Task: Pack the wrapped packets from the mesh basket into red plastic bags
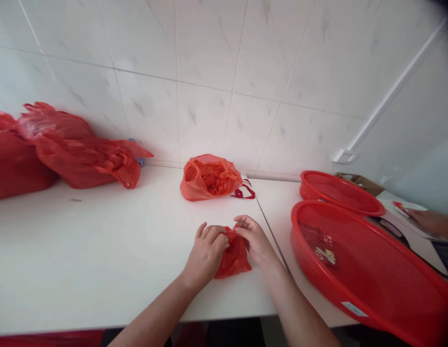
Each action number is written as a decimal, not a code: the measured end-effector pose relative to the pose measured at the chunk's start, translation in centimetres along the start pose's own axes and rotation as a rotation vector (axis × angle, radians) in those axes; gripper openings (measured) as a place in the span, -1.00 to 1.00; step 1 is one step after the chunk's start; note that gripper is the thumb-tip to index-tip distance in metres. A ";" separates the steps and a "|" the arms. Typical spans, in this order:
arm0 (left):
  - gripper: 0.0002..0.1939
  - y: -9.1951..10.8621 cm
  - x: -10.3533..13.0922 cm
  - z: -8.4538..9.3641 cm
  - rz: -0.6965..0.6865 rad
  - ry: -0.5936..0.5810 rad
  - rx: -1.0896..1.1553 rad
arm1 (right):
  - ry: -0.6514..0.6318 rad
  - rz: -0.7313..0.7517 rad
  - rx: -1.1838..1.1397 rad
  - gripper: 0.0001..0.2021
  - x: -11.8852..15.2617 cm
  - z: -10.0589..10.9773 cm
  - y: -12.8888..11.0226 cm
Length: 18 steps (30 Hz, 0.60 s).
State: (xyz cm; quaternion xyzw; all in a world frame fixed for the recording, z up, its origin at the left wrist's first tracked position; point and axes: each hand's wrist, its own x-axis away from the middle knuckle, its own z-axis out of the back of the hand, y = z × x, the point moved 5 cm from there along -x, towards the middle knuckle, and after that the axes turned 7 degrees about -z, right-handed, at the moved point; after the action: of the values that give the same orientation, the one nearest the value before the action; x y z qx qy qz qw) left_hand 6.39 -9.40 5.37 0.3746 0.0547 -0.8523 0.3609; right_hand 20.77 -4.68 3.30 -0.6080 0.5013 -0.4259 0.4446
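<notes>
A small red mesh pouch (234,262) lies on the white table near its front edge, between my two hands. My left hand (210,248) is closed on the pouch's upper left part, its fingers curled into the fabric. My right hand (253,237) pinches the top right edge between thumb and forefinger, the other fingers raised. What the pouch contains cannot be made out. Just beyond my hands, an open red plastic bag (192,185) stands near the wall, filled with crumpled red pieces (217,177).
Full red plastic bags (75,164) stand at the back left. On the right are a large red basket (339,294) holding small packets (325,255), and a second red basket (339,193) behind it. A co-worker's hand (433,222) holds a small packet at the far right.
</notes>
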 end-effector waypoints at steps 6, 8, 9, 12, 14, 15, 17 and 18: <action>-0.81 2.1 2.2 1.5 -0.060 -0.025 0.216 | 0.413 0.164 0.359 -0.82 -2.1 3.6 -0.3; -0.80 2.4 2.9 1.3 -0.045 -0.062 0.289 | 0.453 0.153 0.431 -0.85 -2.7 4.1 0.2; -0.80 2.3 3.2 1.2 -0.021 -0.071 0.326 | 0.454 0.143 0.438 -0.86 -2.8 4.1 0.4; -0.82 1.2 3.6 1.0 0.117 -0.067 0.455 | 0.378 0.113 0.412 -0.88 -3.0 3.8 0.7; -0.86 0.0 3.5 0.9 0.227 -0.055 0.529 | 0.274 0.092 0.396 -0.89 -2.9 3.1 0.5; -0.87 -0.5 3.4 0.8 0.280 -0.050 0.553 | 0.219 0.088 0.389 -0.89 -2.7 2.7 0.4; -0.88 -1.5 3.0 0.7 0.379 -0.039 0.585 | 0.146 0.100 0.382 -0.88 -2.5 1.9 0.0; -0.88 -1.8 2.8 0.7 0.427 -0.030 0.604 | 0.131 0.109 0.381 -0.88 -2.5 1.7 -0.2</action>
State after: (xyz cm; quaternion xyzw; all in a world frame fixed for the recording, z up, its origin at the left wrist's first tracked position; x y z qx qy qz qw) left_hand 3.51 -9.92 3.59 0.4545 -0.2841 -0.7410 0.4044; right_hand 22.10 -2.02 2.88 -0.4560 0.4715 -0.5271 0.5403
